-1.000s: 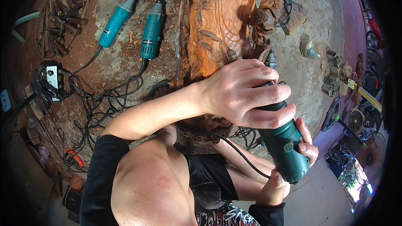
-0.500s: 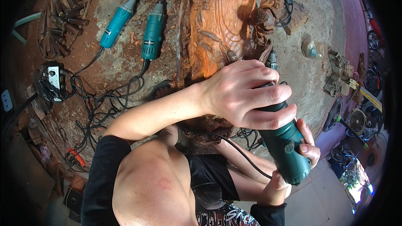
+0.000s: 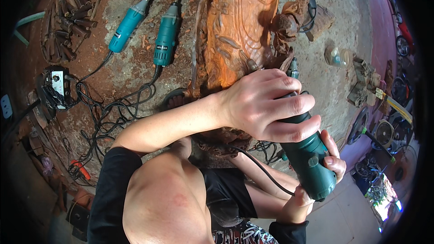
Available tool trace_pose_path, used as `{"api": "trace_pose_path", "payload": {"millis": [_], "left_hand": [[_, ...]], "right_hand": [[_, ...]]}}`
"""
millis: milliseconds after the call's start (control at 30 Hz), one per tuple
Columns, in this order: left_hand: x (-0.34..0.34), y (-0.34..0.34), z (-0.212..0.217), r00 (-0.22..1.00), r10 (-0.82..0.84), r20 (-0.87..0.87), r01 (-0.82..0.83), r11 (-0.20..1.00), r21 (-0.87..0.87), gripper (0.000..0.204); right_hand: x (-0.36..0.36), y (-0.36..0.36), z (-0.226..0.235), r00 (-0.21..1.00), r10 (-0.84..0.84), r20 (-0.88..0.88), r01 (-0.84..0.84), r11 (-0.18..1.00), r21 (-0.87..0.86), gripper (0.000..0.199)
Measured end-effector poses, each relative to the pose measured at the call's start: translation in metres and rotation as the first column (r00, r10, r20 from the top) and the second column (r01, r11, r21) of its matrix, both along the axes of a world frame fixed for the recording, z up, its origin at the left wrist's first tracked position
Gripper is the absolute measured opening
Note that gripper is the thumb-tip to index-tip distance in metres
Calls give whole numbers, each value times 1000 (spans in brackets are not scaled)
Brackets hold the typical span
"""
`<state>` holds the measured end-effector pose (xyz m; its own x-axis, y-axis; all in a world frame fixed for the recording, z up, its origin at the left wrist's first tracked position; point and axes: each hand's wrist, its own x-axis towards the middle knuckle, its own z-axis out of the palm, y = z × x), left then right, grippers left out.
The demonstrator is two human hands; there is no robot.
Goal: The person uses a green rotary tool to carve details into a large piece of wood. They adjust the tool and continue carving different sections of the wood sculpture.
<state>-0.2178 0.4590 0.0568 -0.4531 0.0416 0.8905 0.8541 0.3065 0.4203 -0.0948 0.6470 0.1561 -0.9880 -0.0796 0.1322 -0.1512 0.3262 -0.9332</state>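
Observation:
A dark green, corded die grinder [image 3: 312,165] is held in both my hands, slanted across the right of centre. My left hand [image 3: 271,106] wraps over its front part from above, knuckles up. My right hand [image 3: 333,156] grips the rear body from below and the right, its fingers curling round the casing. The grinder's front end is hidden behind my left hand. Just beyond that hand lies a carved orange-brown wood piece [image 3: 244,18] with raised leaf and line relief. A grey metal tool nose [image 3: 294,68] shows past my left knuckles; whose tool it is, I cannot tell.
Two teal die grinders, one slanted [image 3: 124,29] and one more upright [image 3: 165,38], lie on the dusty floor at left, near tangled black cords [image 3: 120,108]. A control box [image 3: 58,88] stands at far left. A clear jar [image 3: 337,57] sits at right.
The view has shifted very slightly, so the carving and floor tools sit a little lower. Both my hands keep their hold on the die grinder, with almost no movement.

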Motion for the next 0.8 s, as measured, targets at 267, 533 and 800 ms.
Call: {"api": "trace_pose_path", "payload": {"millis": [267, 533, 800], "left_hand": [[7, 4, 4, 999, -30, 29, 30, 1000, 0, 24], [4, 6, 4, 999, -44, 13, 43, 998, 46, 30], [12, 9, 8, 996, -90, 27, 89, 995, 53, 29]], "right_hand": [[3, -1, 3, 1000, -3, -18, 1, 997, -78, 89], [-6, 2, 0, 997, 57, -55, -62, 994, -94, 92], [8, 2, 12, 1000, 2, -15, -4, 997, -76, 89]]}}
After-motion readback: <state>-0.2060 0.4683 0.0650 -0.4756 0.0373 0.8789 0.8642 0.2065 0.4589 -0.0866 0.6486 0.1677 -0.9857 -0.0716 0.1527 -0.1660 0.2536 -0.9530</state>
